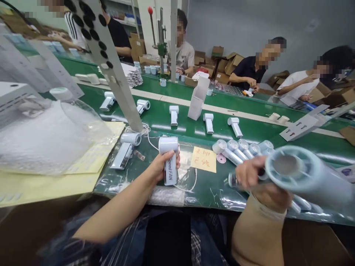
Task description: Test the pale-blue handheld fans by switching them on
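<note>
Five pale-blue belt fans (174,115) spaced along the green belt (159,115), beyond the far edge of the worktop (208,184), with an upright white box (199,98) behind the row. At that far edge, left of centre, a slanting perforated post (125,94), standing in the way of one belt fan and partly hiding it. Over the left edge, yellow sheets (109,149) beneath a bulging clear plastic bag (55,136); just right of them, a lone fan (122,156) lying flat. Toward the right edge, a cluster of fans (242,146), partly screened by the right grip (251,174), wrapped round a large-looking blurred fan (318,177). Between, a handwritten yellow note (203,159) beside a white cable (191,189).

Left of the note, toward the near edge: left grip (160,166) clasped round a lettered fan (171,170). Glossy; round pale-blue head toward the far edge, whitish handle, dark "FAN" legible. Cannot tell whether joined to the cable.
</note>
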A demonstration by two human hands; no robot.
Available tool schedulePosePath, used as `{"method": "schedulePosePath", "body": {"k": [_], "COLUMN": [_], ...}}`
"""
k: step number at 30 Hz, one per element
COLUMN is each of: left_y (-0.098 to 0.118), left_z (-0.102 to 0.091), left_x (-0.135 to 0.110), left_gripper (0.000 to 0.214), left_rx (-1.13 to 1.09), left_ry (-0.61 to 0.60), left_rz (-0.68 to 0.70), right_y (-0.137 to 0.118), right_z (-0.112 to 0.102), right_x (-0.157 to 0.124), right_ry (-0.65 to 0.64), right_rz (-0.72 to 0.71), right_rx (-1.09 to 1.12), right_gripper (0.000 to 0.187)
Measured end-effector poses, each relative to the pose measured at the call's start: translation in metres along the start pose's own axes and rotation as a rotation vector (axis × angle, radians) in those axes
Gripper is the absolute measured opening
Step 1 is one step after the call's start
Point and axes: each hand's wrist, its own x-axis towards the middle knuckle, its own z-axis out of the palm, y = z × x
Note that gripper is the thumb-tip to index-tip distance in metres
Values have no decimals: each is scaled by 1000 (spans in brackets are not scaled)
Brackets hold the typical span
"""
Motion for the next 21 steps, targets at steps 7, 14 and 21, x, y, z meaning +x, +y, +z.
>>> {"method": "schedulePosePath", "body": {"k": [7,14,21], "left_y": [-2,-6,-5], "left_z": [7,64,58], "left_x": [-12,-29,-13], "left_gripper": [81,101,94], "left_rx": [56,260,487], "left_ry": [38,60,-274], "left_rz": [202,477,310], "right_y": [39,61,25], "right_z": [72,126,-34], "right_x": [7,-24,45], "right_ry": [34,-211,-41], "right_rz": [240,225,307], "right_rx": [113,-1,-804], "right_gripper": [77,139,111]}}
